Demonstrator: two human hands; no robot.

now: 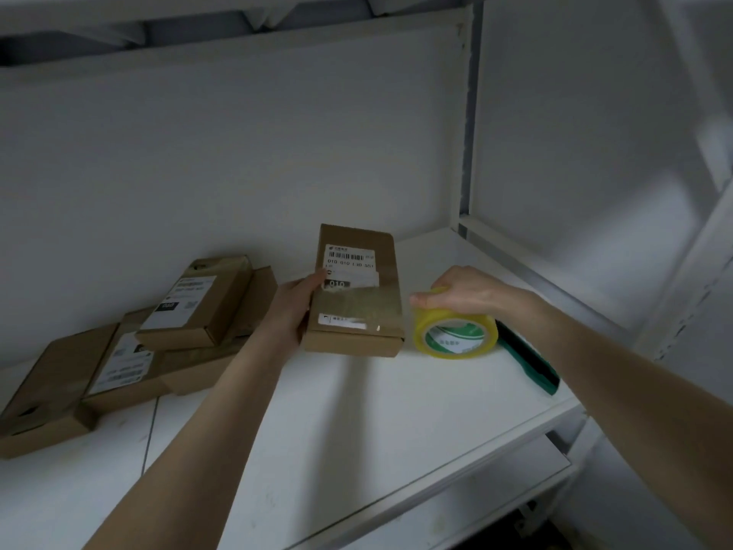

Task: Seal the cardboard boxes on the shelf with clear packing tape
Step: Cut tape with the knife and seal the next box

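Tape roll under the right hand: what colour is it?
The tape roll is yellow, its core green and white; head view.

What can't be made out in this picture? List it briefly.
Head view:
- Print on the label of the held box: blurred.
- Fingers of the left hand: hidden under that box.
- The green tool: partly behind the tape roll and right hand; kind unclear.
- The leftmost box: cut by frame edge.

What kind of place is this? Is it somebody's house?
Probably a parcel storeroom or mailroom, not a home. White metal shelving holds cardboard boxes with barcode shipping labels, the left hand grips another labelled box, and the right hand holds a roll of packing tape.
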